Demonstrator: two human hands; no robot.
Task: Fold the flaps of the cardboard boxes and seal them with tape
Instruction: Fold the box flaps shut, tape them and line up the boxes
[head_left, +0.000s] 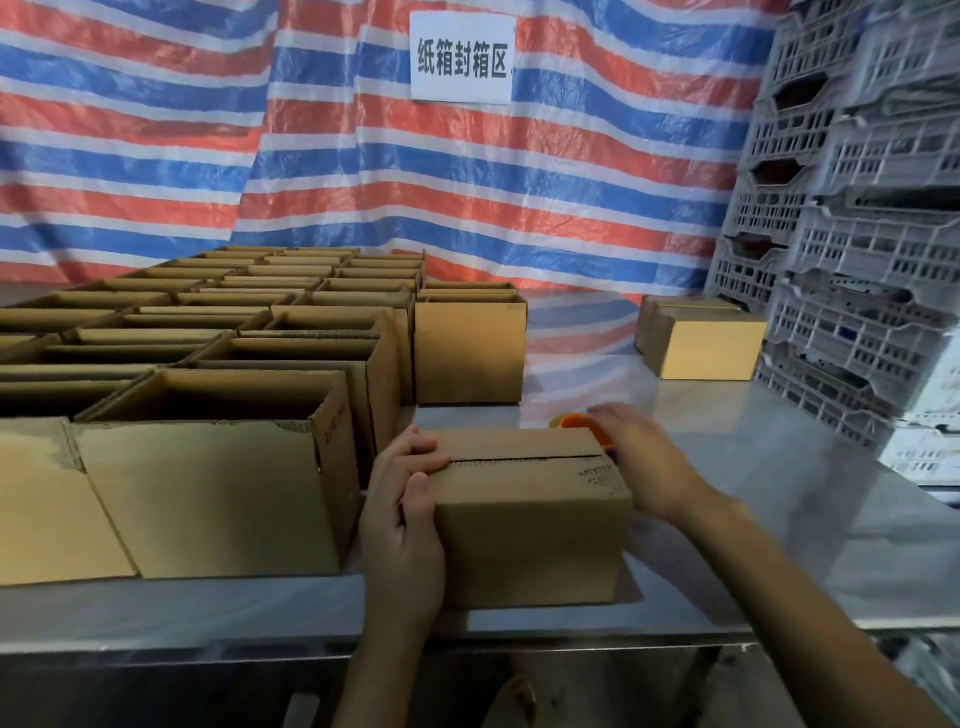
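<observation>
Flaps lie folded down on the small box (524, 540), which sits near the front edge of the steel bench (779, 519), the seam between them a thin dark line with no tape visible over it. The left hand (402, 519) grips the box's left end, its fingers (421, 452) curled over the top edge and the thumb on the near face. The right hand (644, 462) is at the right end, blurred, and seems to be wrapped round an orange tape dispenser (571, 420) mostly hidden behind it. Taping looks like the step in hand. To do it well, start the strip a little down the end wall, keep the flaps pinched shut so the gap does not widen, run the tape straight along the seam and press it flat. The open boxes (208, 483) stand just beside the work, so the pull should stay clear of them. A white sign (462, 57) on the striped tarp reads 纸箱封箱区. The dotted print on the box's top corner is too faint to read.
</observation>
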